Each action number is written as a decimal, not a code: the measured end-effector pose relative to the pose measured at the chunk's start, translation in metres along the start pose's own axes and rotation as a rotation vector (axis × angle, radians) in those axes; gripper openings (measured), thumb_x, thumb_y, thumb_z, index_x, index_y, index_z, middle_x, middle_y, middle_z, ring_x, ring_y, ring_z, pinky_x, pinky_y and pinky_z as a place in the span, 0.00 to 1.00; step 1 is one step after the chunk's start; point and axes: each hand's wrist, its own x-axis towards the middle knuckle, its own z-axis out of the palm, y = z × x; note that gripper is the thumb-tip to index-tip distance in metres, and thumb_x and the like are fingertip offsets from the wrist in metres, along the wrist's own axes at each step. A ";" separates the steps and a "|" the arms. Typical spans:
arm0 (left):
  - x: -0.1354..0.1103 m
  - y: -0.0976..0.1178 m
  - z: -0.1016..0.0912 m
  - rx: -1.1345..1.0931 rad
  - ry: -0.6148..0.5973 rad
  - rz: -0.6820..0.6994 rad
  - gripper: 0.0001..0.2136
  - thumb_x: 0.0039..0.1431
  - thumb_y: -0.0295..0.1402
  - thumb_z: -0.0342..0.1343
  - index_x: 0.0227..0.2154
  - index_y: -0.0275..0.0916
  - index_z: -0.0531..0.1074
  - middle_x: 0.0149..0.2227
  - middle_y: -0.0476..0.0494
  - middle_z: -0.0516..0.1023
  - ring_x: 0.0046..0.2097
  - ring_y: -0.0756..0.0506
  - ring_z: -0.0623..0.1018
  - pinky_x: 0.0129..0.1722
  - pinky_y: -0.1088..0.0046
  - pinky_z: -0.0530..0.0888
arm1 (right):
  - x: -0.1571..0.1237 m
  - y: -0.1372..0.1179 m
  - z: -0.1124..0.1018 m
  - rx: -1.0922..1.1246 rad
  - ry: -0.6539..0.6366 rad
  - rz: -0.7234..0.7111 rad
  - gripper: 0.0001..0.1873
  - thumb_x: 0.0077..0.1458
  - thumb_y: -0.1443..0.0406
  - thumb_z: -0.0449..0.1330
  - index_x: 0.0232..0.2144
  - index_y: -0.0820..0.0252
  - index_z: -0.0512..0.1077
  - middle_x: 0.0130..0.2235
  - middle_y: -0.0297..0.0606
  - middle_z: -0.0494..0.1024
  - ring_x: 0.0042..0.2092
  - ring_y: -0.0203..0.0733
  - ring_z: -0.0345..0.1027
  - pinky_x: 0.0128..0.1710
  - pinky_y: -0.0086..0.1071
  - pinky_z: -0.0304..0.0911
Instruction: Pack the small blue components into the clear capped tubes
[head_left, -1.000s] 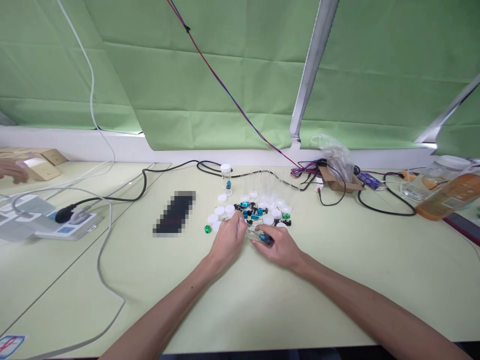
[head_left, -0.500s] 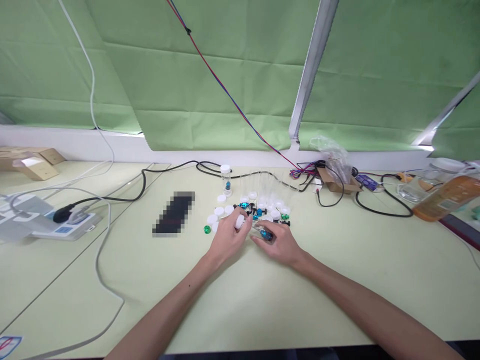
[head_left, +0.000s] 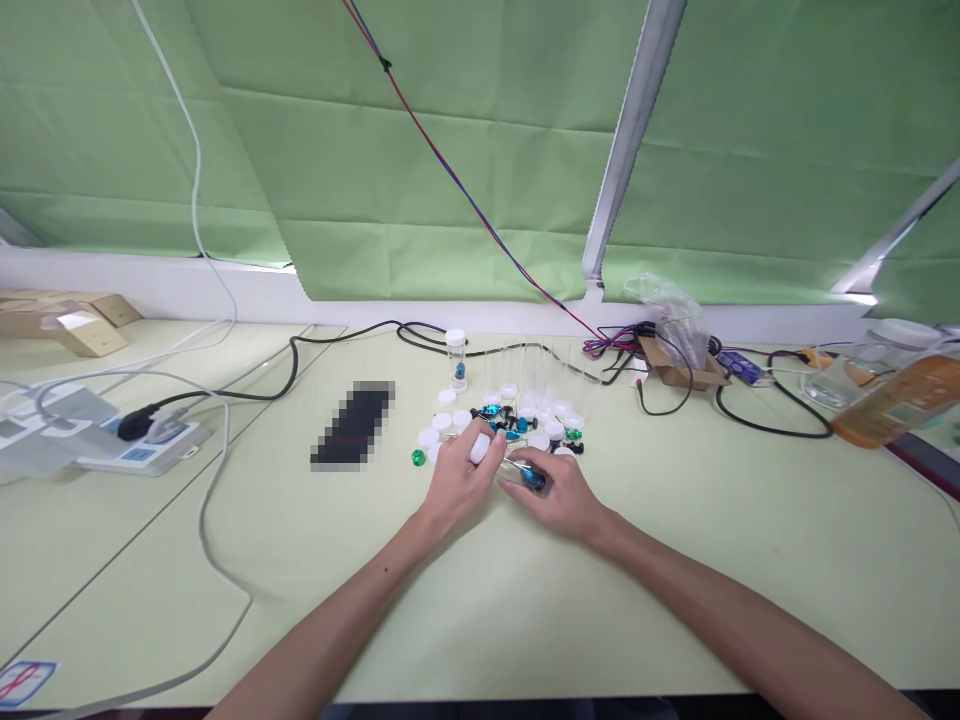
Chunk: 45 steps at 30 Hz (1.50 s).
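Observation:
My left hand [head_left: 459, 475] is closed, pinching a white cap [head_left: 480, 447] between thumb and fingers. Close beside it, my right hand [head_left: 564, 490] curls around a clear tube [head_left: 517, 478] lying on its side. A blue and black small part [head_left: 532, 477] with a thin metal shaft shows inside or along that tube; the fingers partly cover it. Just beyond both hands lies a pile of blue and black parts [head_left: 512, 424] among loose white caps [head_left: 441, 422]. A green piece [head_left: 418, 457] sits left of my left hand.
Several clear tubes [head_left: 532, 375] stand behind the pile, near a capped tube [head_left: 456, 360] with a blue part inside. A pixelated dark rectangle [head_left: 352, 425] lies left. Power strips and cables [head_left: 142, 450] are far left; an orange bottle [head_left: 900, 400] lies far right.
The white cap and the tube have come closer together, and the blue and black part in my right hand now points more toward the cap. The view has shifted slightly.

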 end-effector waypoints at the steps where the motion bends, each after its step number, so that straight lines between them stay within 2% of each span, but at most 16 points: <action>1: 0.000 0.000 0.000 -0.005 0.001 -0.003 0.14 0.63 0.44 0.47 0.27 0.40 0.63 0.19 0.55 0.61 0.22 0.52 0.60 0.23 0.77 0.58 | 0.000 0.000 0.000 0.002 -0.001 -0.001 0.14 0.55 0.59 0.61 0.41 0.61 0.73 0.29 0.35 0.77 0.26 0.35 0.66 0.29 0.28 0.64; 11: -0.001 -0.003 0.001 -0.014 0.000 -0.025 0.15 0.63 0.44 0.45 0.26 0.40 0.61 0.19 0.55 0.60 0.23 0.52 0.61 0.23 0.78 0.59 | 0.000 -0.001 0.000 0.009 -0.011 0.002 0.13 0.55 0.60 0.61 0.40 0.61 0.73 0.29 0.36 0.77 0.26 0.35 0.66 0.29 0.28 0.63; 19: 0.000 -0.004 0.001 0.034 -0.015 -0.030 0.14 0.62 0.44 0.45 0.26 0.41 0.62 0.19 0.55 0.58 0.21 0.52 0.59 0.22 0.77 0.56 | -0.001 0.000 0.000 0.007 -0.021 0.016 0.13 0.55 0.59 0.61 0.40 0.60 0.73 0.26 0.33 0.74 0.24 0.35 0.63 0.27 0.28 0.63; 26: 0.002 -0.001 -0.003 0.032 -0.049 -0.038 0.14 0.62 0.44 0.46 0.27 0.40 0.64 0.17 0.57 0.54 0.19 0.53 0.53 0.20 0.77 0.52 | -0.002 0.001 0.000 -0.007 -0.031 0.014 0.14 0.56 0.58 0.60 0.42 0.60 0.73 0.26 0.34 0.75 0.25 0.36 0.66 0.29 0.28 0.64; 28: 0.002 0.001 -0.004 0.003 -0.047 -0.022 0.14 0.61 0.44 0.47 0.26 0.40 0.64 0.18 0.56 0.57 0.20 0.53 0.57 0.20 0.77 0.55 | -0.001 0.000 0.000 -0.023 -0.028 0.003 0.15 0.56 0.58 0.60 0.43 0.60 0.73 0.29 0.35 0.77 0.27 0.37 0.69 0.31 0.29 0.65; 30: 0.003 0.003 -0.004 -0.074 -0.035 -0.012 0.13 0.60 0.43 0.50 0.28 0.40 0.65 0.22 0.53 0.65 0.24 0.52 0.64 0.22 0.77 0.60 | -0.001 0.000 -0.001 -0.036 -0.011 -0.005 0.16 0.57 0.58 0.60 0.44 0.60 0.72 0.32 0.37 0.79 0.29 0.39 0.71 0.33 0.30 0.66; 32: 0.003 0.004 -0.002 -0.191 -0.033 -0.038 0.11 0.58 0.43 0.54 0.36 0.40 0.67 0.29 0.49 0.70 0.28 0.50 0.70 0.24 0.77 0.65 | 0.000 0.000 -0.002 -0.036 0.008 -0.001 0.16 0.57 0.58 0.60 0.46 0.59 0.72 0.34 0.38 0.79 0.32 0.40 0.72 0.35 0.31 0.66; 34: 0.002 0.005 0.001 -0.312 -0.058 -0.080 0.17 0.55 0.42 0.57 0.45 0.41 0.65 0.33 0.47 0.72 0.31 0.49 0.73 0.25 0.77 0.68 | 0.001 0.000 -0.002 -0.029 0.041 0.013 0.16 0.59 0.58 0.59 0.46 0.58 0.71 0.36 0.38 0.80 0.33 0.41 0.73 0.36 0.31 0.67; 35: 0.002 0.004 0.003 -0.360 -0.087 -0.080 0.19 0.54 0.42 0.59 0.46 0.41 0.64 0.34 0.47 0.73 0.33 0.48 0.74 0.26 0.77 0.69 | 0.001 0.000 -0.002 -0.028 0.062 0.021 0.15 0.59 0.58 0.58 0.46 0.58 0.71 0.37 0.39 0.80 0.34 0.41 0.73 0.36 0.31 0.67; 39: 0.001 -0.002 0.009 -0.450 -0.162 -0.081 0.16 0.54 0.42 0.60 0.40 0.38 0.70 0.38 0.41 0.76 0.39 0.45 0.76 0.28 0.76 0.72 | 0.002 0.002 -0.002 -0.029 0.118 0.046 0.15 0.60 0.59 0.58 0.47 0.59 0.70 0.36 0.38 0.80 0.32 0.40 0.73 0.34 0.30 0.67; 45: 0.002 -0.005 0.010 -0.502 -0.179 -0.095 0.15 0.54 0.43 0.60 0.35 0.35 0.75 0.35 0.41 0.78 0.34 0.46 0.76 0.27 0.74 0.72 | 0.003 0.004 -0.001 -0.038 0.068 0.047 0.15 0.61 0.59 0.56 0.48 0.58 0.69 0.38 0.39 0.79 0.35 0.42 0.73 0.36 0.32 0.67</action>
